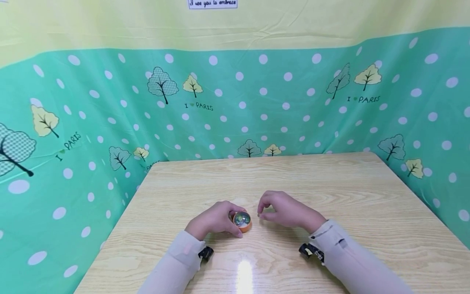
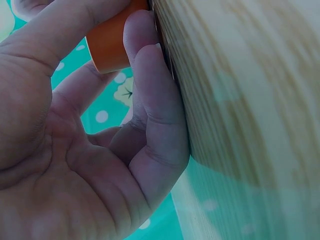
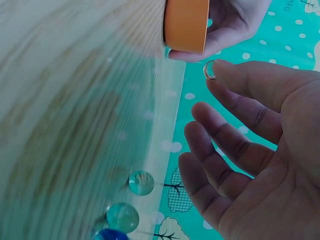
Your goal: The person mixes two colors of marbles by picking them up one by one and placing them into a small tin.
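A small round orange container point(image 1: 243, 228) stands on the table, with glassy, greenish and dark contents showing at its top. My left hand point(image 1: 219, 220) grips it from the left, thumb on the near side and fingers on the far side. In the left wrist view its plain orange wall point(image 2: 111, 47) shows between the fingers. Just to the right and apart from it, my right hand point(image 1: 284, 209) pinches a small clear marble point(image 3: 210, 71) between thumb and index finger. The other right fingers are loosely bent.
Several glass marbles lie on the wooden table in the right wrist view: two clear ones point(image 3: 141, 183) and a blue one point(image 3: 112, 235) at the lower edge. A green dotted cloth point(image 1: 227, 102) hangs behind and around the table point(image 1: 312, 175). Both wrists carry small black devices point(image 1: 206, 253).
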The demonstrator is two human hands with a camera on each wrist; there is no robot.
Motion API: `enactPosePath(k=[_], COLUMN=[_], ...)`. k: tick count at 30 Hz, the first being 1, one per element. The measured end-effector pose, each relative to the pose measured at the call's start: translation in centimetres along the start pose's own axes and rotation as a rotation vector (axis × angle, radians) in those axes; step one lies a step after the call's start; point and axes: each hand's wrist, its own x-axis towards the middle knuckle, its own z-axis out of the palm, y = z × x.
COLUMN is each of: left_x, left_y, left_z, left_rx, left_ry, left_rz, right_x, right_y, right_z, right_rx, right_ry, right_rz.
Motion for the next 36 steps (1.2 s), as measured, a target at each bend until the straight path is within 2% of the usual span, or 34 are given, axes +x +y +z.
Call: enactPosePath(k=[10, 17, 22, 29, 36], left_x=[0.0, 0.0, -0.1, -0.5, -0.5], left_y=[0.1, 0.1, -0.1, -0.8, -1.0], left_z=[-0.1, -0.2, -0.4, -1.1, -1.2], left_rx=[0.025, 0.024, -0.022, -0.211, -0.245], left_ry=[-0.003, -0.026, -0.073, -0.164, -0.162], left_rz=[0.027, 0.053, 0.092, 0.06, 0.03], right_x=[0.6, 1.0, 1.1, 0.9, 1.1], right_y=[-0.6, -1.1, -1.3, -1.2, -1.5], right_z=[0.2, 0.3, 0.5, 0.9, 1.7], right_rx=[0.005, 0.018, 0.028, 0.056, 0.076], right_ry=[-0.007, -0.016, -0.013, 0.019, 0.041], right_rz=[0.024, 0.01, 0.001, -0.029, -0.051])
